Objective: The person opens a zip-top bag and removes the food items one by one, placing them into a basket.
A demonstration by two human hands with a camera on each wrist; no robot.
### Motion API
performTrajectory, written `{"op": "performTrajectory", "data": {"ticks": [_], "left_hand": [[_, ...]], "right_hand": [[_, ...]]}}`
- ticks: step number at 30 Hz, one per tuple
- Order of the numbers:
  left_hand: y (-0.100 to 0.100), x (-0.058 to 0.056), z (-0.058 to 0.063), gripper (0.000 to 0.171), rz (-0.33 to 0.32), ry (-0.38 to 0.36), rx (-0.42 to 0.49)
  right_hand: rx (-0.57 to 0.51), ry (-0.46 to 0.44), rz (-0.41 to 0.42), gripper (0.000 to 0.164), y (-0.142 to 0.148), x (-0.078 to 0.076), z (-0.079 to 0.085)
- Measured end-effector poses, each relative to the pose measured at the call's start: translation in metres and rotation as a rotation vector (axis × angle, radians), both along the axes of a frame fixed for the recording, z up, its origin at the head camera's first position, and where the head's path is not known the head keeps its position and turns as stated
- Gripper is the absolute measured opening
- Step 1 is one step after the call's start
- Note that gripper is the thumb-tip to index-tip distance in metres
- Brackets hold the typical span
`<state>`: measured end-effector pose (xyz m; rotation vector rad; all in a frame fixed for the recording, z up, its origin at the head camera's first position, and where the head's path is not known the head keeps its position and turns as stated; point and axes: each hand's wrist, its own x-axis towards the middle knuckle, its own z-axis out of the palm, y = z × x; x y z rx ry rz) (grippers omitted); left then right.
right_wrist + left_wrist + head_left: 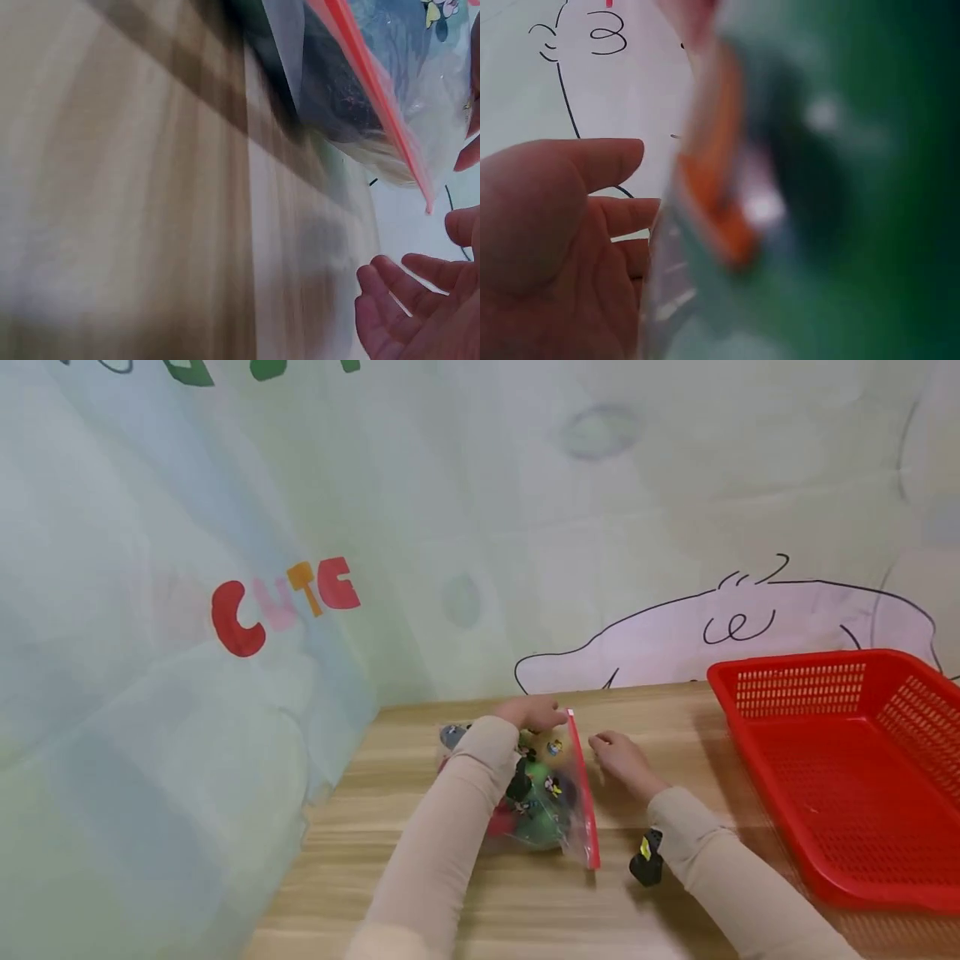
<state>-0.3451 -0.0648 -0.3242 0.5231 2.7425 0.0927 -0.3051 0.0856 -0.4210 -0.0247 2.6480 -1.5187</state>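
A clear zip bag (576, 827) with a red closure strip lies on the table, filled with green, red and dark items bearing cartoon prints. My left hand (534, 713) is at the bag's far end, close to the top of the strip. In the left wrist view its thumb (611, 161) is straight and apart from the fingers, whose tips are partly hidden by the bag. My right hand (621, 760) hovers just right of the strip, apart from it. The right wrist view shows its fingers (397, 300) loosely spread, holding nothing.
A large red plastic basket (780, 810) stands on the right of the wooden table (525, 910). A printed cloth backdrop (465, 510) rises behind and to the left. Black wrist devices (647, 858) sit on both sleeves.
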Motion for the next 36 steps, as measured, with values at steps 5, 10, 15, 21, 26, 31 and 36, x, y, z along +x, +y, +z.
{"op": "performTrajectory", "data": {"ticks": [5,10,15,21,26,31,36], "left_hand": [[-0.001,-0.048,-0.034,0.039,-0.055,-0.090,0.062],[0.002,-0.017,-0.002,0.028,-0.042,-0.156,0.124],[-0.004,0.002,0.011,0.025,-0.072,-0.167,0.153],[-0.002,-0.004,0.014,0.042,-0.081,-0.123,0.090],[0.008,-0.002,0.020,0.049,-0.027,-0.176,0.098],[0.015,0.002,0.021,0.040,-0.033,-0.162,-0.008],[0.026,-0.002,0.017,0.033,-0.113,-0.046,-0.203]], "right_hand": [[-0.311,-0.155,0.011,0.050,-0.005,-0.014,0.003],[-0.499,-0.248,-0.022,0.054,-0.010,-0.026,0.009],[-0.576,-0.273,-0.067,0.048,-0.019,-0.031,0.013],[-0.586,-0.238,-0.132,0.030,-0.020,-0.033,0.019],[-0.477,-0.165,-0.060,0.031,-0.011,-0.027,0.021],[-0.391,-0.132,0.039,0.033,-0.012,-0.018,0.021],[-0.355,-0.103,0.072,0.033,-0.009,-0.013,0.021]]}}
